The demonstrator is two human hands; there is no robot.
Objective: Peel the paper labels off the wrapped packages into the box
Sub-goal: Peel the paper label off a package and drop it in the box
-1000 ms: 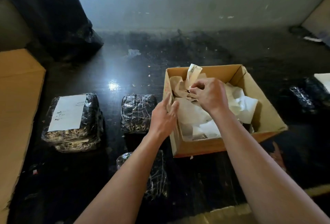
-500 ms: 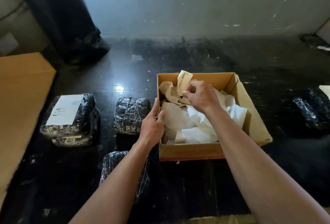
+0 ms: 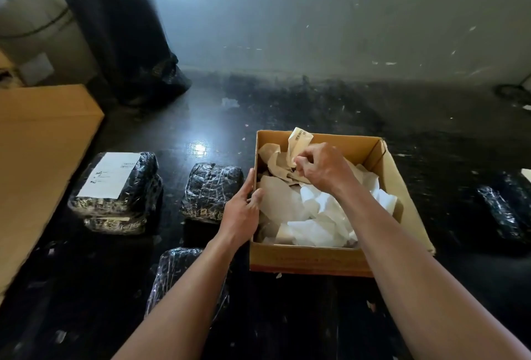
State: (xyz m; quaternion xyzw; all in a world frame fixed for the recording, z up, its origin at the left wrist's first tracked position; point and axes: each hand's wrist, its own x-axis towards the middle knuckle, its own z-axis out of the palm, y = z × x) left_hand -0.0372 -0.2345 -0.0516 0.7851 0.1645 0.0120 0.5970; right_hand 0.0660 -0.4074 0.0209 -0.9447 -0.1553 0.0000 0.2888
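An open cardboard box [image 3: 316, 260] on the dark floor holds several crumpled white and brown papers. My right hand [image 3: 323, 167] is inside the box, pinching a curled paper label [image 3: 298, 141] that sticks up near the far wall. My left hand [image 3: 242, 211] grips the box's left wall. Left of the box lie wrapped black packages: one with a white label on top [image 3: 113, 181], stacked on another, one bare [image 3: 211, 190], and one partly under my left forearm [image 3: 175, 273].
A flat cardboard sheet [image 3: 37, 158] lies at the left. A black bag [image 3: 123, 35] stands at the back left against the wall. More wrapped packages [image 3: 502, 213] lie at the right. The floor is littered with small paper scraps.
The view has shifted, so the box sits lower and more centred. My left hand has slid down along the box's left wall. My right hand still pinches the label in the box.
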